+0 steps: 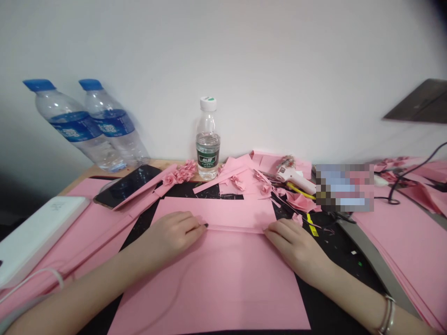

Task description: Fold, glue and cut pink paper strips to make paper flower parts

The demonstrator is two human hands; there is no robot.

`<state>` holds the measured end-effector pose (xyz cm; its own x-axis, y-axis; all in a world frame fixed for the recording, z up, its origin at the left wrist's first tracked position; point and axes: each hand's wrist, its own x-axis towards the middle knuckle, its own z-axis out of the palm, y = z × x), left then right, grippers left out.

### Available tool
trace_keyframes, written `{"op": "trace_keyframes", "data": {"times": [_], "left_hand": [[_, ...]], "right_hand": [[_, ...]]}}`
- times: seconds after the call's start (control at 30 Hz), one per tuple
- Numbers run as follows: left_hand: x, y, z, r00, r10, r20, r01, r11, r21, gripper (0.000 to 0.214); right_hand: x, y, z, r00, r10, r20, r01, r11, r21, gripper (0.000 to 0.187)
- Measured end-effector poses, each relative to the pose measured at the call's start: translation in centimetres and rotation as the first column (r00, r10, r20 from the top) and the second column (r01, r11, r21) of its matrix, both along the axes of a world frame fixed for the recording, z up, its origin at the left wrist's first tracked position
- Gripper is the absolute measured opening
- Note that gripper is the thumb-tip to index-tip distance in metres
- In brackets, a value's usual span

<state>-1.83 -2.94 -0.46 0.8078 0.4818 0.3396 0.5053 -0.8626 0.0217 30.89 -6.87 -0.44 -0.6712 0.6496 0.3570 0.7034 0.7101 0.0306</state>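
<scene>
A large pink paper sheet [223,279] lies in front of me, with a narrow raised fold or roll running across it between my hands. At the left end of that fold, my left hand [176,235] is closed, thumb and fingers pinching the paper. My right hand [295,244] pinches the other end in the same way, near the sheet's right edge. Beyond the fold, a flat pink band [216,211] reaches toward the back. Whether the fold is a tight roll or a crease, I cannot tell.
Behind stand a small water bottle [208,153] and two blue-capped bottles [115,125]. Pink paper flowers [179,174], a black phone [127,186] and a white power bank [45,232] lie left. To the right are a glue gun [295,179], paper scraps, a cable and stacked pink sheets [408,237].
</scene>
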Motion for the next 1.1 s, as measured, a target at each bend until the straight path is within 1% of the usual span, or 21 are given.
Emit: {"op": "trace_keyframes", "data": {"times": [0.17, 0.23, 0.27, 0.3, 0.37, 0.43, 0.53, 0.6, 0.7, 0.77, 0.8, 0.87, 0.93, 1.0, 1.03, 1.07, 1.1], "left_hand": [[0.6, -1.4, 0.6, 0.988, 0.089, -0.123, -0.095, 0.995, -0.044, 0.032], [1.0, -2.0, 0.9, 0.983, 0.141, -0.114, -0.151, 0.984, -0.091, 0.028], [1.3, -2.2, 1.0, 0.984, 0.152, -0.097, -0.163, 0.979, -0.125, 0.027], [1.7, -2.3, 1.0, 0.985, 0.153, -0.08, -0.164, 0.973, -0.161, 0.027], [2.8, -2.5, 0.8, 0.991, 0.116, -0.066, -0.129, 0.963, -0.237, 0.034], [4.0, -2.5, 0.5, 0.996, 0.058, -0.068, -0.076, 0.951, -0.301, 0.043], [5.3, -2.4, 0.0, 0.999, 0.025, -0.041, -0.038, 0.929, -0.369, 0.046], [5.4, -2.4, -0.1, 0.999, 0.034, -0.043, -0.047, 0.93, -0.365, 0.045], [4.2, -2.7, -0.4, 0.993, 0.066, -0.095, -0.092, 0.947, -0.307, 0.044], [3.0, -3.1, -0.7, 0.986, 0.105, -0.132, -0.134, 0.962, -0.239, 0.042], [2.5, -3.3, -0.8, 0.982, 0.12, -0.147, -0.147, 0.971, -0.186, 0.041], [1.7, -3.5, -0.8, 0.967, 0.177, -0.185, -0.196, 0.977, -0.09, 0.039], [1.3, -3.5, -0.3, 0.957, 0.203, -0.207, -0.211, 0.977, -0.017, 0.037], [1.4, -3.0, 0.7, 0.958, 0.197, -0.208, -0.2, 0.98, 0.008, 0.035], [1.6, -2.5, 1.3, 0.963, 0.17, -0.208, -0.174, 0.985, -0.003, 0.037], [1.7, -2.1, 1.8, 0.966, 0.149, -0.211, -0.16, 0.986, -0.037, 0.039], [1.8, -1.5, 2.2, 0.976, 0.123, -0.181, -0.14, 0.986, -0.086, 0.042]], "right_hand": [[-0.6, -1.3, -0.3, 0.996, -0.072, 0.053, 0.07, 0.997, 0.025, 0.032], [-1.3, -2.0, -0.5, 0.991, -0.106, 0.082, 0.105, 0.994, 0.011, 0.033], [-1.8, -2.3, -0.6, 0.987, -0.123, 0.101, 0.123, 0.992, 0.003, 0.038], [-2.3, -2.5, -0.6, 0.983, -0.138, 0.12, 0.14, 0.99, -0.006, 0.045], [-3.8, -2.9, -0.8, 0.978, -0.145, 0.151, 0.15, 0.988, -0.024, 0.058], [-5.3, -3.0, -0.9, 0.981, -0.116, 0.154, 0.126, 0.99, -0.056, 0.063], [-6.7, -2.9, -0.7, 0.987, -0.059, 0.151, 0.076, 0.991, -0.11, 0.066], [-6.5, -2.9, -0.6, 0.986, -0.057, 0.155, 0.076, 0.99, -0.116, 0.064], [-4.7, -3.1, -0.8, 0.98, -0.104, 0.171, 0.116, 0.991, -0.061, 0.053], [-3.0, -3.1, -1.0, 0.974, -0.127, 0.187, 0.127, 0.992, 0.013, 0.044], [-2.2, -3.0, -1.0, 0.974, -0.124, 0.191, 0.116, 0.992, 0.054, 0.04], [-1.0, -2.6, -0.7, 0.979, -0.093, 0.184, 0.079, 0.993, 0.085, 0.037], [-0.7, -2.0, 0.1, 0.987, -0.069, 0.147, 0.064, 0.997, 0.043, 0.036], [-0.9, -1.2, 1.1, 0.99, -0.083, 0.11, 0.089, 0.995, -0.051, 0.029], [-1.2, -0.7, 1.7, 0.99, -0.097, 0.097, 0.107, 0.989, -0.106, 0.025], [-1.5, -0.2, 2.1, 0.99, -0.111, 0.081, 0.123, 0.979, -0.164, 0.023], [-1.7, 0.3, 2.5, 0.991, -0.125, 0.055, 0.134, 0.965, -0.224, 0.023]]}}
